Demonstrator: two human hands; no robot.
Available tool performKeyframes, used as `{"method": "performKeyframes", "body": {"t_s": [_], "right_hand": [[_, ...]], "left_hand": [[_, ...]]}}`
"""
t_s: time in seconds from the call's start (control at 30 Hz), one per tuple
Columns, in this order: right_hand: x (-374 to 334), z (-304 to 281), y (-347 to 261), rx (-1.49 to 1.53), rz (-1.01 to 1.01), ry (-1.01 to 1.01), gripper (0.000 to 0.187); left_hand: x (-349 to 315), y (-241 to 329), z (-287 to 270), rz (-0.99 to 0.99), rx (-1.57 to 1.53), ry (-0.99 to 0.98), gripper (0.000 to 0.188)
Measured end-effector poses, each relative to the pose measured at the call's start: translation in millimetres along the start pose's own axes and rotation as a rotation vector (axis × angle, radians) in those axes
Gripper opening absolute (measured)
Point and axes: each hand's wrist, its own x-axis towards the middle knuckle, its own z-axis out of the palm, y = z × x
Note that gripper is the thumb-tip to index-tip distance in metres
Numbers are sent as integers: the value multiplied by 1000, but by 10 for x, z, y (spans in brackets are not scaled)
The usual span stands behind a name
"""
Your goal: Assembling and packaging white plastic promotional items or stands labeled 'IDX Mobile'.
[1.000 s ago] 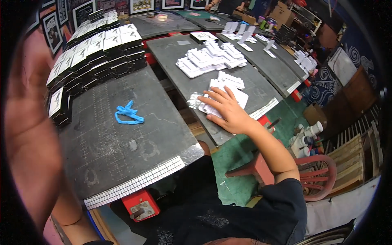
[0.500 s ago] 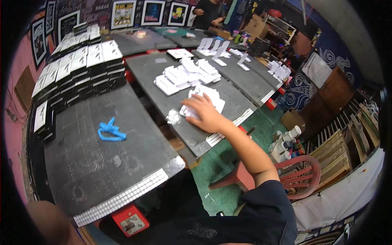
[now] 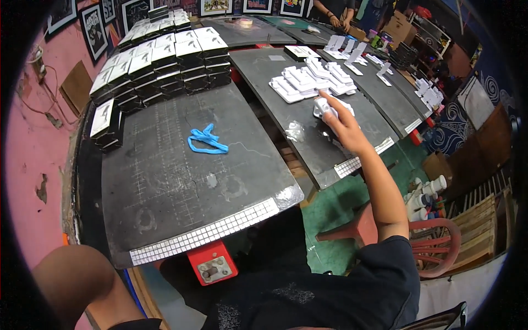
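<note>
At the near end of the middle table, my right hand has its thumb and fingers closed on a white moulded insert. The insert is tilted up, partly hidden by the fingers. Just beyond it lies a pile of similar white inserts. A crumpled clear plastic wrap rests left of the hand. My bent left arm shows at the lower left as a dark rounded shape; its hand is not visible.
On the left table, black-and-white boxes stand stacked, with a crumpled blue strip nearer me. White upright pieces stand on the right table. A red plastic chair is at the right. Another person works at the back.
The whole view has shifted, so the tables sit further right and higher. My right hand has gone from lying spread over white inserts to gripping one between thumb and fingers.
</note>
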Motion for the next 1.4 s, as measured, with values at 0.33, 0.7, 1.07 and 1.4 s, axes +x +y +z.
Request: {"method": "performKeyframes", "body": {"t_s": [0.33, 0.7, 1.07, 1.4], "right_hand": [[731, 1048, -971, 684, -171, -129, 73], [682, 1856, -1375, 560, -537, -194, 65], [586, 1814, -1314, 167, -570, -317, 38], [635, 1760, -1255, 331, -478, -307, 22]], "left_hand": [[-536, -800, 628, -334, -380, -617, 99], [-803, -1127, 587, -564, -523, -558, 99], [-837, -1062, 549, -680, -513, -519, 107], [-661, -958, 561, -806, -495, -709, 110]]}}
